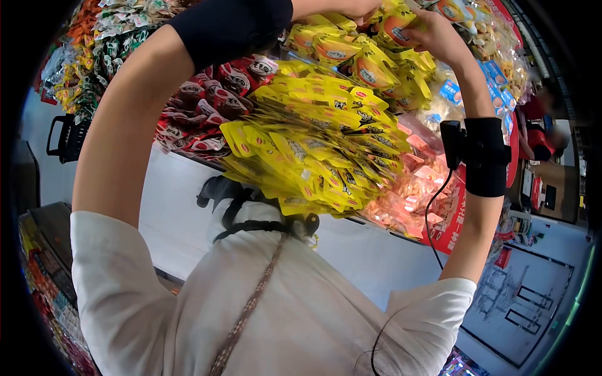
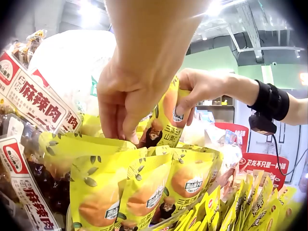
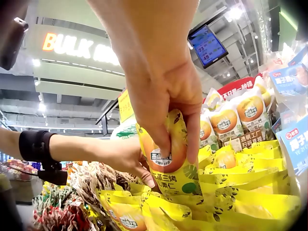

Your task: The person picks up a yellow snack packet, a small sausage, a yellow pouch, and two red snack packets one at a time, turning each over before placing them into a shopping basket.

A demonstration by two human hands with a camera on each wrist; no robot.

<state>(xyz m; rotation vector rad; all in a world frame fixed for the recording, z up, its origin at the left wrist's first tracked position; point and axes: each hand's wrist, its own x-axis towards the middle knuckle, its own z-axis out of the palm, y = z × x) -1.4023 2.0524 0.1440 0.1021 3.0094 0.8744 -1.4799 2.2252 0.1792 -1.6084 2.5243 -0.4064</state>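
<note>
My right hand (image 3: 166, 96) grips an upright yellow chestnut snack pouch (image 3: 173, 179), thumb on its front and fingers at its side. That pouch stands above a packed row of matching yellow pouches (image 2: 187, 178). In the left wrist view my left hand (image 2: 130, 98) reaches straight down, fingertips right at the top edge of a front pouch (image 2: 96, 187). I cannot tell whether it pinches that pouch. In the right wrist view, its fingertips come close beside the held pouch. At the top of the head view, the left hand is partly cut off.
Flat yellow snack packs (image 1: 326, 138) fan out nearer my body. Red packs (image 1: 207, 106) lie to the left, and pink-lit clear packs (image 1: 407, 194) to the right. Labelled bags of dark snacks (image 2: 33, 187) border the pouches. White-and-orange pouches (image 3: 226, 120) stand behind. A white counter front (image 1: 182, 207) is below.
</note>
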